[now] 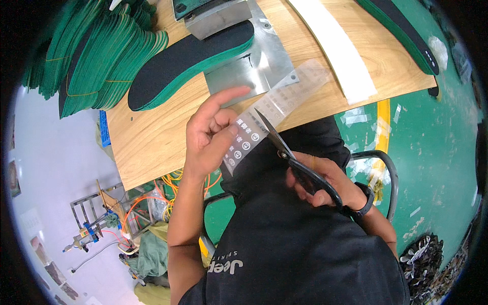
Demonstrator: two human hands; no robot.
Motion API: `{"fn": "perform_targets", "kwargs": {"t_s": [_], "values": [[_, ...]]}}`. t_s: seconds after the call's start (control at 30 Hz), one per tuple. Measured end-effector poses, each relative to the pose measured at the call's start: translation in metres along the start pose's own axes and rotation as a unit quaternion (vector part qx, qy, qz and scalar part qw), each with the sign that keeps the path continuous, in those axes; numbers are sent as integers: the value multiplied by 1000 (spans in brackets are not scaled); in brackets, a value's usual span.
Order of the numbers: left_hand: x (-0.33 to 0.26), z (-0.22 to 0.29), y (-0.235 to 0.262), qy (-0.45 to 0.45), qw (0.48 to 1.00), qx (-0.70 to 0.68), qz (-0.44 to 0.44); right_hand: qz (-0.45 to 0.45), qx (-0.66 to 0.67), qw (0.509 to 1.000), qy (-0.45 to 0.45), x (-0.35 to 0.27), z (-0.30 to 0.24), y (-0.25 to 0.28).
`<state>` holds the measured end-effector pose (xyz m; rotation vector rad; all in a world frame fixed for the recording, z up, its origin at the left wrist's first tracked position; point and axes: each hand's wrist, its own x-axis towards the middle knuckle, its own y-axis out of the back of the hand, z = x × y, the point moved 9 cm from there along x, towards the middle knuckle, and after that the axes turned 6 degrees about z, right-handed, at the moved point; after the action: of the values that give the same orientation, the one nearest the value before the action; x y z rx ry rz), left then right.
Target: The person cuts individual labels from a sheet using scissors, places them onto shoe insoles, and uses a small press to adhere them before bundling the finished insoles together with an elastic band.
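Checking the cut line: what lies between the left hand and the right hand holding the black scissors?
In the head view, only the clear printed label strip spans from the left hand to the black scissors in the right hand, blades at its edge.

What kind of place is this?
Probably a shoe-insole workshop: stacks of green insoles on a wooden bench, a metal press, and scissors cutting a clear label strip.

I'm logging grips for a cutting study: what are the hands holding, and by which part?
The left hand pinches the clear printed label strip near its lower end. The right hand holds black scissors by the handle loops, blades at the strip.
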<state>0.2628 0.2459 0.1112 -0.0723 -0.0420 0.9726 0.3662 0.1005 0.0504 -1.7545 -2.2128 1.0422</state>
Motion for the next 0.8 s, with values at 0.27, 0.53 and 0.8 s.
{"fn": "perform_targets", "kwargs": {"t_s": [0.27,0.53,0.8], "values": [[3,0,-9,-26,999,19,-16,5,-66,998,17,-5,-7,8],[15,3,-20,-51,997,48,-25,5,-36,999,20,-3,-7,13],[15,-3,-16,-28,999,37,-9,21,-60,998,15,-2,3,21]]}}
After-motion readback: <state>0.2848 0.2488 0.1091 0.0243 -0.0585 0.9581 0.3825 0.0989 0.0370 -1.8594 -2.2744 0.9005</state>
